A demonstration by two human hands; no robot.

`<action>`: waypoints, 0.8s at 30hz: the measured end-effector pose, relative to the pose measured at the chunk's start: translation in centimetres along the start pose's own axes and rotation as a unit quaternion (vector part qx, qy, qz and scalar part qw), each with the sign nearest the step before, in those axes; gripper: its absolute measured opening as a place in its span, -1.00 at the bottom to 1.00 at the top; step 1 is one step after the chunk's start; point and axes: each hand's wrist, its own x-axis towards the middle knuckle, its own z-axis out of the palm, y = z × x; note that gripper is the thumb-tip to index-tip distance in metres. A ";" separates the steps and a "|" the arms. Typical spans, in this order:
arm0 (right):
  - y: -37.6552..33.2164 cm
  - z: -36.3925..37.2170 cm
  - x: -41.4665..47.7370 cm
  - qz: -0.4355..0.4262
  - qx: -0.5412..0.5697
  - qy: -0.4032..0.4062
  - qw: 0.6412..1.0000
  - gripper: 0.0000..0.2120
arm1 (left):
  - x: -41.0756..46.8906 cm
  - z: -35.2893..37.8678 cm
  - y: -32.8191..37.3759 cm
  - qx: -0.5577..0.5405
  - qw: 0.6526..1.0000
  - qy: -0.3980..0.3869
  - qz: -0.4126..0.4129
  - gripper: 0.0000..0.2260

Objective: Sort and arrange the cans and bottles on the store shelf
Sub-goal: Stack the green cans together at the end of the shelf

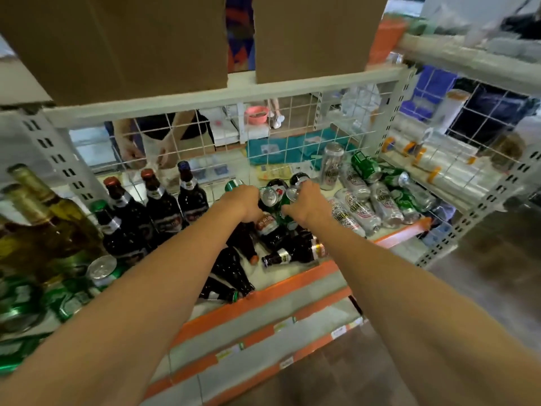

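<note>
My left hand (pixel 245 200) grips a green can (pixel 234 185) in the middle of the store shelf (pixel 292 281). My right hand (pixel 307 203) grips a can with a silver top (pixel 293 191). Between the two hands lies another green can (pixel 270 196), top toward me. Dark bottles (pixel 292 253) lie on their sides below my hands. Three dark bottles (pixel 162 200) stand upright at the left, along the back. Silver cans (pixel 360 209) and green cans (pixel 369 167) lie toppled at the right, and one silver can (pixel 330 165) stands upright behind them.
A white wire grid (pixel 205 136) backs the shelf. Yellow-green bottles (pixel 38 206) and green cans (pixel 70 297) crowd the left end. Cardboard boxes (pixel 117 39) sit on the shelf above. Rolls of clear film (pixel 445 165) fill the neighbouring shelf on the right. A person stands behind the grid.
</note>
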 end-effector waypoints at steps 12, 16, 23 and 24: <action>-12.0 -4.9 -6.6 -0.141 0.109 -0.030 0.984 -0.56 | -11.9 -6.0 -5.8 -0.034 0.996 0.052 -0.064 -0.61; -18.4 -4.1 -11.7 -0.205 0.094 -0.054 0.973 -0.36 | -19.0 -6.7 -10.9 -0.062 0.989 0.085 -0.100 -0.57; -30.1 -0.6 -23.5 -0.312 0.090 -0.108 0.940 -0.32 | -33.8 -8.1 -21.3 -0.076 0.970 0.103 -0.207 -0.57; -31.8 0.0 -25.2 -0.320 0.080 -0.118 0.937 -0.32 | -36.0 -8.1 -22.7 -0.072 0.966 0.109 -0.222 -0.56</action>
